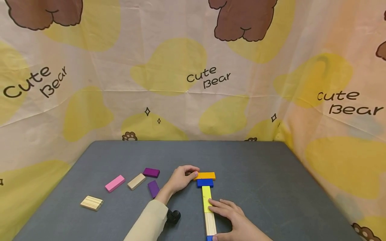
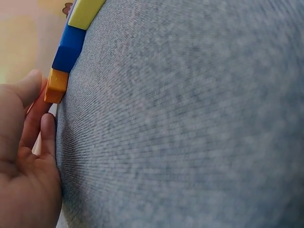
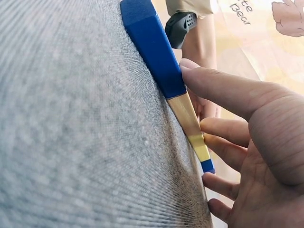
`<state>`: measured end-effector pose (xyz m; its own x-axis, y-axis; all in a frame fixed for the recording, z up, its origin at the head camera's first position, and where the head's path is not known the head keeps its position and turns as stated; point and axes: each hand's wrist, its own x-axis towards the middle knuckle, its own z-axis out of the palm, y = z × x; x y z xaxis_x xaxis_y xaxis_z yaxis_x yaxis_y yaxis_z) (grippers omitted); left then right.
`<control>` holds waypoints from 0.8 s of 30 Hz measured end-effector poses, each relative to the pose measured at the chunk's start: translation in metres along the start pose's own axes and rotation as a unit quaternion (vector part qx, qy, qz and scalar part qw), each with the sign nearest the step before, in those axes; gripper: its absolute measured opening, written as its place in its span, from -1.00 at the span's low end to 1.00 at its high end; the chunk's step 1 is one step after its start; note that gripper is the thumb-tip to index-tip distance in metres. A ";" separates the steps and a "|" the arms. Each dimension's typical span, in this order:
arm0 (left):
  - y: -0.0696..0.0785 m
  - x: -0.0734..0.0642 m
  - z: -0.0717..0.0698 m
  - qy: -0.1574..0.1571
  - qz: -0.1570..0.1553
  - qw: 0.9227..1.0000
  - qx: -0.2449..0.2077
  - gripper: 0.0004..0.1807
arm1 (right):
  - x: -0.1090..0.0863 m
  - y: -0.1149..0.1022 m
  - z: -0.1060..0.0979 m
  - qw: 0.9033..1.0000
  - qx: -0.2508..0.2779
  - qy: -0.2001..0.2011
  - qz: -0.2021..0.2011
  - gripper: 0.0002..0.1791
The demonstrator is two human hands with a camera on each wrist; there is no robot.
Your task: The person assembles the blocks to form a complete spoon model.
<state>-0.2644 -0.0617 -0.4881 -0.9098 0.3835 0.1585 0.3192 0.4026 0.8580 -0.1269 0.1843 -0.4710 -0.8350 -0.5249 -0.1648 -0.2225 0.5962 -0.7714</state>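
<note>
A row of blocks runs away from me on the table. From near to far it has a blue block (image 3: 156, 52), a natural wood block (image 1: 210, 224) and a yellow block (image 1: 206, 199). Crosswise at its far end lie a second blue block (image 1: 205, 183) and, behind that, an orange block (image 1: 206, 175). My left hand (image 1: 181, 179) pinches the orange block's left end between thumb and fingers. Along the row's right side, my right hand (image 1: 233, 217) rests with spread fingers; its fingertips touch the yellow block and its thumb the near blue block.
Left of the row lie loose blocks: two purple blocks (image 1: 151, 172), a plain wood block (image 1: 136, 181), a pink block (image 1: 115, 183) and a striped wood block (image 1: 91, 203). Patterned cloth (image 1: 169, 67) encloses the grey table (image 1: 256, 167) at the back and sides.
</note>
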 end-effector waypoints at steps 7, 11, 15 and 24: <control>0.004 -0.004 -0.003 0.012 -0.014 1.000 -0.007 -0.72 | 0.002 -0.002 0.001 1.000 0.002 -0.005 0.005 -0.20; 0.002 -0.005 -0.004 0.019 -0.022 0.999 -0.016 -0.70 | 0.002 -0.001 0.001 1.000 -0.007 -0.002 -0.013 -0.21; 0.000 -0.005 -0.007 0.024 -0.030 0.999 -0.029 -0.69 | 0.003 -0.002 0.001 1.000 -0.006 -0.003 -0.016 -0.20; 0.016 -0.019 -0.011 0.074 -0.008 0.991 -0.107 -0.61 | -0.001 0.001 0.002 0.999 -0.019 0.009 -0.050 -0.19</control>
<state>-0.2446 -0.0718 -0.4717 -0.9485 0.2455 0.2001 0.2549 0.2165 0.9424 -0.1257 0.1842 -0.4732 -0.8162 -0.5724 -0.0779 -0.3235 0.5646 -0.7593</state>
